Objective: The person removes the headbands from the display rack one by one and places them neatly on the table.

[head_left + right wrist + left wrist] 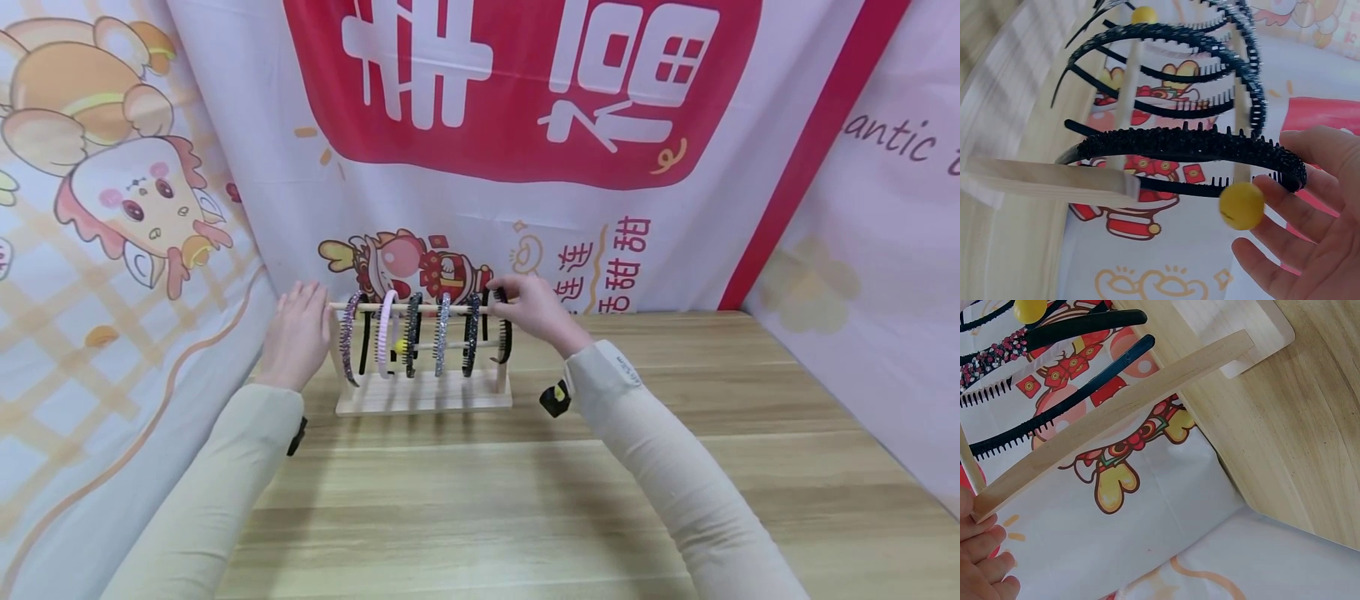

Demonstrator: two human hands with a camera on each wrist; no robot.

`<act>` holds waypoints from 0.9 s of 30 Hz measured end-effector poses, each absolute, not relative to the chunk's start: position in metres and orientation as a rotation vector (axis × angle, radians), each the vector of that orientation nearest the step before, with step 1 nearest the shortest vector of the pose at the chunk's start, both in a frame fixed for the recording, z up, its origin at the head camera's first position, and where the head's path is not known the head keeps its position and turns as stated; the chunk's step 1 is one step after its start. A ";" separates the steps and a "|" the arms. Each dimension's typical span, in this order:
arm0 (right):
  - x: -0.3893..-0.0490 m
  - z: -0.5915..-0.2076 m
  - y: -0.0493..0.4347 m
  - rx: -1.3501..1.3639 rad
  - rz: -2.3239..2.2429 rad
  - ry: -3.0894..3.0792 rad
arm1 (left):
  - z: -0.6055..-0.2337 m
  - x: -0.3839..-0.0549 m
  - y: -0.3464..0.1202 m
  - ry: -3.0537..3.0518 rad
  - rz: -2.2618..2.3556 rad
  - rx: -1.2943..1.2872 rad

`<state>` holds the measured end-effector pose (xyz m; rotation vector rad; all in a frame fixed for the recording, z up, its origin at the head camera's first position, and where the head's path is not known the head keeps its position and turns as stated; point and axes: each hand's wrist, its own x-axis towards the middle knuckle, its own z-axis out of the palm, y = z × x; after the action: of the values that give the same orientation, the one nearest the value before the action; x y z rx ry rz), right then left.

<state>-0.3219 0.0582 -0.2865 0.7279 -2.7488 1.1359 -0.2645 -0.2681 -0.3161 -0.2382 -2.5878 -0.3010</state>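
Note:
A wooden headband rack (423,402) stands on the table, its top dowel carrying a row of toothed headbands. Among them are a purple glittery headband (347,342), a pink one (384,333) and a silver one (442,333). At the right end, my right hand (536,308) pinches the top of a black beaded headband (1191,145) between thumb and fingers. That headband's lower part hangs beside the end post. My left hand (296,333) grips the top of the rack's left post (1079,434); in the left wrist view its fingertips (991,569) show beside the post end.
A yellow ball (1241,206) caps a dowel end near my right fingers. Printed cloth (525,200) hangs close behind the rack, with side cloths at left and right. The wooden table (465,500) extends in front.

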 end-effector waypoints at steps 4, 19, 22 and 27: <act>-0.319 -0.279 0.061 0.723 1.156 -2.725 | -0.316 -0.265 -0.268 -2.592 -0.301 -0.234; -0.302 -0.250 0.077 0.689 1.262 -2.640 | -0.312 -0.262 -0.268 -2.615 -0.268 -0.239; -0.299 -0.246 0.081 0.670 1.288 -2.621 | -0.312 -0.261 -0.267 -2.604 -0.269 -0.244; -0.299 -0.244 0.090 0.593 1.334 -2.596 | -0.311 -0.259 -0.266 -2.605 -0.268 -0.248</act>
<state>-0.2985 0.0896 -0.2444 0.5930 -2.5961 1.3340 -0.2591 -0.2663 -0.3111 -0.2476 -2.6051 -0.2679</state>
